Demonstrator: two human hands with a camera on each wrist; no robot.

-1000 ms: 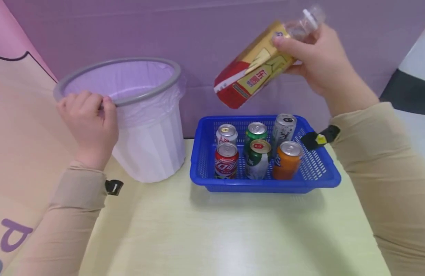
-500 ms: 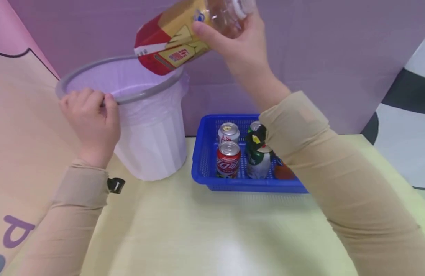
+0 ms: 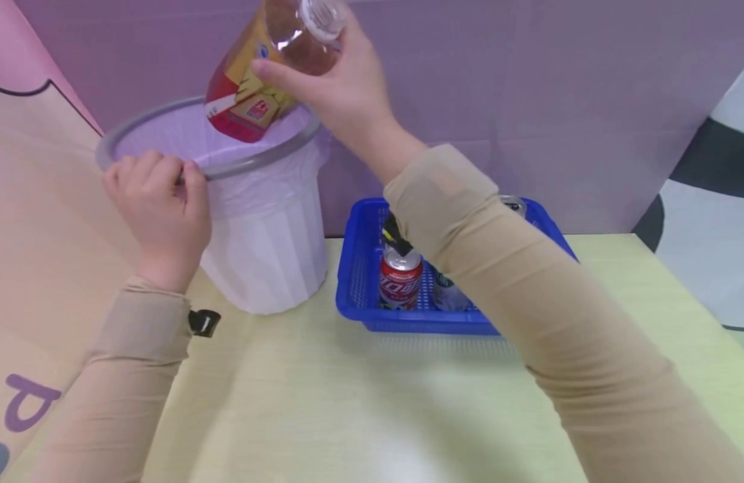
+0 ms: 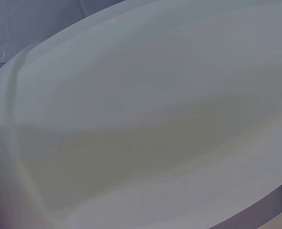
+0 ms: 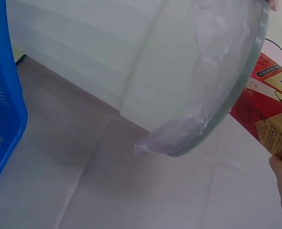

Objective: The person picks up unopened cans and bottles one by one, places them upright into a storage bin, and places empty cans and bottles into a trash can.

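My right hand [image 3: 341, 94] grips a plastic bottle [image 3: 245, 87] near its neck, thumb along the side. The bottle has a red and yellow label and is tilted base-down over the mouth of a white trash can [image 3: 269, 248]. In the right wrist view the bottle [image 5: 269, 100] shows beside the can's grey rim [image 5: 241, 95]. With fingers curled over the near left part of that rim, my left hand [image 3: 160, 208] holds the can. A thin translucent bag lines the can. The left wrist view is filled by the can's pale wall [image 4: 131, 95].
A blue plastic basket [image 3: 353, 295] stands right of the can on the pale table [image 3: 323, 402]. It holds drink cans, among them a red can [image 3: 400, 278]; my right forearm hides much of it. A purple backdrop [image 3: 468, 87] hangs behind.
My right hand has carried the bottle leftward from above the basket to over the trash can, its base now lower. The left hand has stayed on the rim.
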